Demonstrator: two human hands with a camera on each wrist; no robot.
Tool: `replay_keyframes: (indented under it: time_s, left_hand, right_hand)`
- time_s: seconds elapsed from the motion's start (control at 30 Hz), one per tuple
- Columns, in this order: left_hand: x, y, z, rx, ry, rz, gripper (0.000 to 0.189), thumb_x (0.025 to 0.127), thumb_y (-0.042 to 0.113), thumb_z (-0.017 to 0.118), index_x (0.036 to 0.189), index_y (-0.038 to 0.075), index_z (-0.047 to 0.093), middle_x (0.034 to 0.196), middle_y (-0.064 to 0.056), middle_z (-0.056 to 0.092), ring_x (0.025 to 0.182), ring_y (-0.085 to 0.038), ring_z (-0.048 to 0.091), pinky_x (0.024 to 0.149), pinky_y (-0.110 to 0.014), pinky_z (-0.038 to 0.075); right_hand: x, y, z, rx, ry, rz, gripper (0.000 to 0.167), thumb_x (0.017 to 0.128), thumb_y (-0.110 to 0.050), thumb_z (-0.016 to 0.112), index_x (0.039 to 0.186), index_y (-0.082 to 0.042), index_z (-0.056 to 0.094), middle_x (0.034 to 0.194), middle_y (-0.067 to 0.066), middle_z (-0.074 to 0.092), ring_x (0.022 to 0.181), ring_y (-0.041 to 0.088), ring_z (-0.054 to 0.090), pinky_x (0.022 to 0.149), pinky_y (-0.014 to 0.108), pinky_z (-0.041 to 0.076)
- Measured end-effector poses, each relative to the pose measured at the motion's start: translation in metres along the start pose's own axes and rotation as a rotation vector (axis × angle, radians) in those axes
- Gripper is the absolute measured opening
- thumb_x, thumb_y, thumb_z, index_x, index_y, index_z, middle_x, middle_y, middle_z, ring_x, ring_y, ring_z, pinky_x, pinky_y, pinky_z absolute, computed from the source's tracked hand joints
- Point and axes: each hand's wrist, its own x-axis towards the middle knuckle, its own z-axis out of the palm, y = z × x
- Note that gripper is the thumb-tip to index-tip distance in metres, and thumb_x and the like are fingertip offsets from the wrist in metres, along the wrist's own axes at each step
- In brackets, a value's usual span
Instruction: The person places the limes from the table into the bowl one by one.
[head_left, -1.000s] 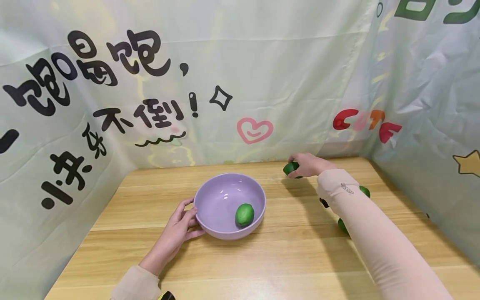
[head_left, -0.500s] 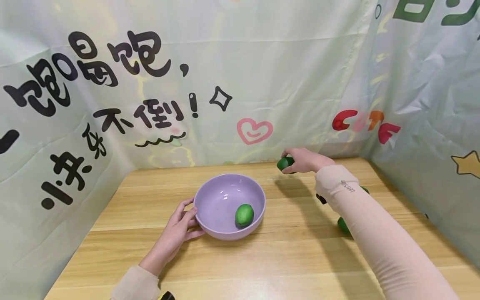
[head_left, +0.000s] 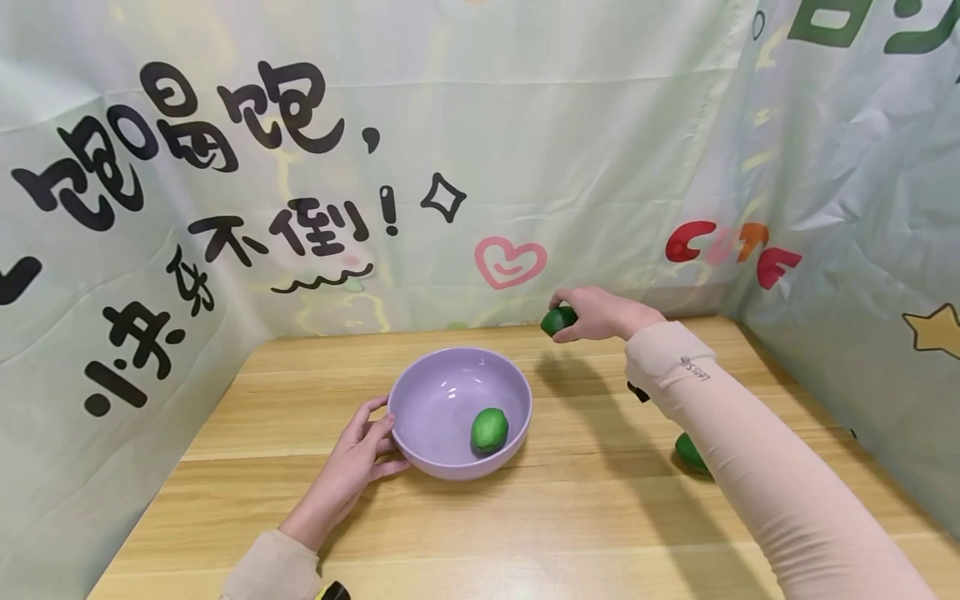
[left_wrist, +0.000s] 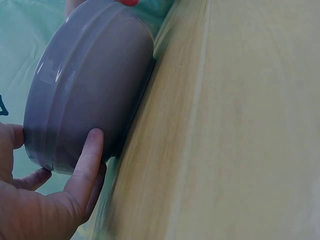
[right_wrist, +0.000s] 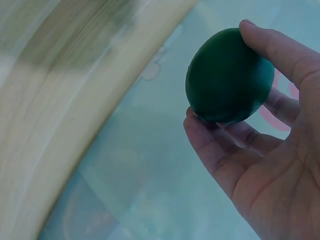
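In the head view my right hand [head_left: 600, 313] holds a green lime [head_left: 558, 321] above the back of the table. Its thumb and fingertips grip the lime [right_wrist: 227, 75] in the right wrist view. My left hand [head_left: 352, 462] holds the left side of a lilac bowl [head_left: 431, 408], with a fingertip at the rim and other fingers against the outer wall. The left wrist view shows these fingertips on the bowl [left_wrist: 95, 85], which stands on the table. Another green lime [head_left: 490, 430] lies inside the bowl, towards its right front.
A further green lime [head_left: 690, 454] lies on the wooden table [head_left: 555, 517], partly hidden behind the right sleeve [head_left: 757, 450]. Printed cloth [head_left: 585, 150] hangs behind the table and along both sides.
My right hand has lifted the lime from the back of the table and moved left with it. The left hand and the bowl have stayed in place.
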Motion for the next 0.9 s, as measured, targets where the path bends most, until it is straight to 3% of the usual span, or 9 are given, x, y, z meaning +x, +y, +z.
replay_keyframes:
  time_s: [0.9]
  left_hand:
    - [0.001, -0.002, -0.002, -0.004, -0.007, 0.003, 0.047, 0.117, 0.028, 0.045, 0.163, 0.022, 0.036, 0.146, -0.026, 0.048, 0.115, -0.028, 0.072, 0.096, -0.045, 0.068]
  right_hand:
    - [0.000, -0.051, -0.006, -0.087, -0.021, -0.110, 0.049, 0.098, -0.028, 0.080, 0.138, -0.009, 0.061, 0.128, 0.015, 0.066, 0.115, 0.032, 0.061, 0.098, 0.046, 0.059]
